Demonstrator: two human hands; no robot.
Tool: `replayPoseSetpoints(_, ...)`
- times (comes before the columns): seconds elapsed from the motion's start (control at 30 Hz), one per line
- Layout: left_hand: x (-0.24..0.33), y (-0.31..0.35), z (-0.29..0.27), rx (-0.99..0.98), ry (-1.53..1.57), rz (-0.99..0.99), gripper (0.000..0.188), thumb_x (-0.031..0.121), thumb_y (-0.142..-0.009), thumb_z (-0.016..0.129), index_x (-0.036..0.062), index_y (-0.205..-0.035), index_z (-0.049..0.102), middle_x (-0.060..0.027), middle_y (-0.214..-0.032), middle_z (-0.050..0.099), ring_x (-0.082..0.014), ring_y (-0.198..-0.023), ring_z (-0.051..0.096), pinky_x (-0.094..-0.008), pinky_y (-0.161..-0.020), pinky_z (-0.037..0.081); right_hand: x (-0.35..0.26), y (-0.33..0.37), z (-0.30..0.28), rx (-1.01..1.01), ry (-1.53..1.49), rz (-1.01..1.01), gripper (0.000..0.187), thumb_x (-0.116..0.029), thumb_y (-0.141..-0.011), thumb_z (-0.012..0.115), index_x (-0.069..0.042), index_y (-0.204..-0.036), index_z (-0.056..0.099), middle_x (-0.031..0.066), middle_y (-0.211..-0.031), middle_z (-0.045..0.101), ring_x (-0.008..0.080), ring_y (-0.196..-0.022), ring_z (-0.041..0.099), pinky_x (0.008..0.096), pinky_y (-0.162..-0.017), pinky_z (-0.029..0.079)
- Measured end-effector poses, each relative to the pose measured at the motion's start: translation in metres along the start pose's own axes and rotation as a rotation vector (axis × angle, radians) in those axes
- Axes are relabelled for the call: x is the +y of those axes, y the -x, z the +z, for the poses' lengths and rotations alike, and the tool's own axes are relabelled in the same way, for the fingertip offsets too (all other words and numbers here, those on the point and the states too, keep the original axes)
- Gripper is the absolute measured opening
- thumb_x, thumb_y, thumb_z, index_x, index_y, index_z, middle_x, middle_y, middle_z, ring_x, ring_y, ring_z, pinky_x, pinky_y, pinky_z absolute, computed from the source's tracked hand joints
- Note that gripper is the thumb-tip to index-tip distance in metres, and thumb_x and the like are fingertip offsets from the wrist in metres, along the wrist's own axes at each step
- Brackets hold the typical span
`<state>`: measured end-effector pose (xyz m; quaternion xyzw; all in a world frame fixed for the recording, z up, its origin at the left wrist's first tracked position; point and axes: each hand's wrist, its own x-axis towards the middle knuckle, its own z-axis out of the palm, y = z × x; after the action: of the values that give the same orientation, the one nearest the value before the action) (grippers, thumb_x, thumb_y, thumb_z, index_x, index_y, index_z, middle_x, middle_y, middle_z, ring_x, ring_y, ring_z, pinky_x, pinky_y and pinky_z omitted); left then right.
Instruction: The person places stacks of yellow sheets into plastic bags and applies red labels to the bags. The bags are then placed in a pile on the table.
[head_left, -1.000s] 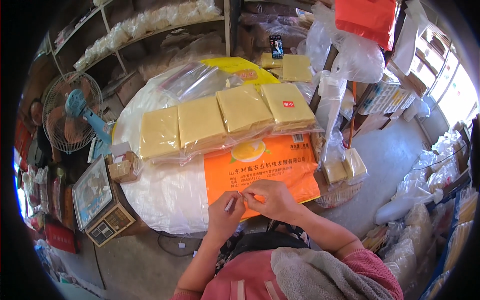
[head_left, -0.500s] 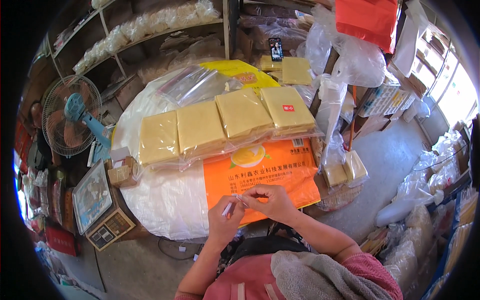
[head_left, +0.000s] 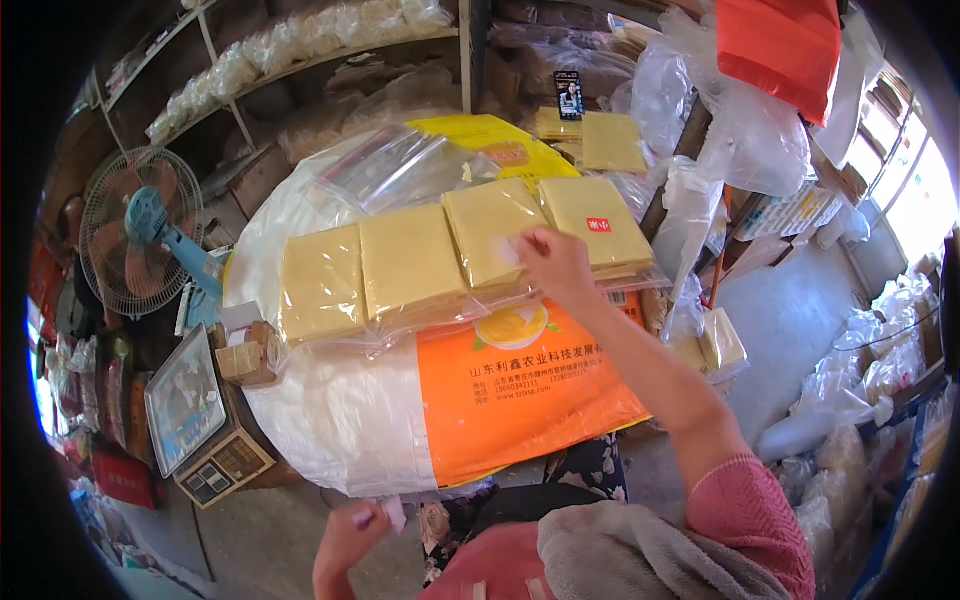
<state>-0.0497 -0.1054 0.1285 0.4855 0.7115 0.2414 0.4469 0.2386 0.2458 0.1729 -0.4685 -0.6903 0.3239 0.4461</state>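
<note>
Four flat, square packs of thin yellow sheets in clear plastic lie in a row across the table: a far-left pack (head_left: 322,285), a second pack (head_left: 410,262), a third pack (head_left: 485,235) and a right-end pack (head_left: 590,225). A red label (head_left: 598,225) sits on the right-end pack. My right hand (head_left: 557,262) reaches over the third pack, its fingers pinching a small pale slip (head_left: 506,250), blurred. Low at the table's front edge, my left hand (head_left: 350,535) is closed around pale slips of paper (head_left: 394,514).
An orange and white printed sack (head_left: 520,400) covers the tabletop. A small cardboard box (head_left: 247,355) and a weighing scale (head_left: 205,430) stand left, below a fan (head_left: 140,225). A phone (head_left: 568,95) stands behind more yellow packs (head_left: 613,142). Plastic bags (head_left: 740,130) hang at right.
My hands have parted from the front of the orange sack. The right went forward over the third pack with a pale slip; the left dropped down and left, beyond the table edge.
</note>
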Motion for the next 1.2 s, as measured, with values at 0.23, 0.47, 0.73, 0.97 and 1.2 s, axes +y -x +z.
replayPoseSetpoints(0.23,-0.079,0.027,-0.008,-0.341,-0.546,-0.199,0.016,0.022,-0.085,0.06,0.0106,-0.089,0.071,-0.0051,-0.071,0.069,-0.015,-0.065,0.066,-0.0289,-0.062,0.051,0.084,-0.068,0.015,-0.246,1.028,-0.85,0.017,-0.015,-0.08,0.059,-0.009,-0.096,0.058,0.0073,-0.096,0.062,0.0229,-0.103,0.057,0.0496,-0.101,0.035)
replayPoseSetpoints(0.47,0.034,-0.029,0.013,-0.014,0.475,-0.009,0.019,0.016,-0.092,0.054,-0.0012,-0.088,0.063,-0.0046,-0.069,0.059,-0.0125,-0.057,0.052,-0.0256,-0.053,0.042,0.063,-0.012,0.016,-0.078,0.976,-0.566,0.023,-0.022,-0.088,0.049,-0.008,-0.104,0.058,0.007,-0.112,0.059,0.0267,-0.112,0.051,0.0613,-0.102,0.027)
replayPoseSetpoints(0.73,0.124,-0.078,0.078,0.167,1.247,0.425,0.034,0.017,-0.097,0.047,-0.0054,-0.122,0.049,-0.0207,-0.116,0.058,-0.0261,-0.11,0.056,-0.036,-0.095,0.044,-0.074,0.142,0.023,-0.455,-0.075,-0.168,0.023,-0.024,-0.077,0.073,-0.003,-0.085,0.065,0.009,-0.08,0.065,0.0197,-0.075,0.062,0.0311,-0.074,0.048)
replayPoseSetpoints(0.97,0.121,-0.07,0.109,-0.206,1.495,0.482,0.038,0.021,-0.098,0.042,-0.0027,-0.127,0.045,-0.0192,-0.136,0.045,-0.0303,-0.127,0.042,-0.0438,-0.108,0.032,-0.076,0.178,0.019,-0.437,-0.249,0.068,0.026,-0.02,-0.073,0.077,0.0,-0.085,0.065,0.0087,-0.08,0.067,0.0171,-0.077,0.064,0.0305,-0.074,0.049)
replayPoseSetpoints(1.2,0.121,-0.063,0.118,-0.163,1.425,0.491,0.04,0.028,-0.098,0.042,-0.0011,-0.127,0.045,-0.0192,-0.135,0.045,-0.031,-0.124,0.044,-0.0445,-0.105,0.034,-0.076,0.188,0.018,-0.408,-0.269,0.135,0.021,-0.018,-0.076,0.075,0.0,-0.081,0.066,0.0086,-0.078,0.067,0.0146,-0.074,0.063,0.0295,-0.073,0.049)
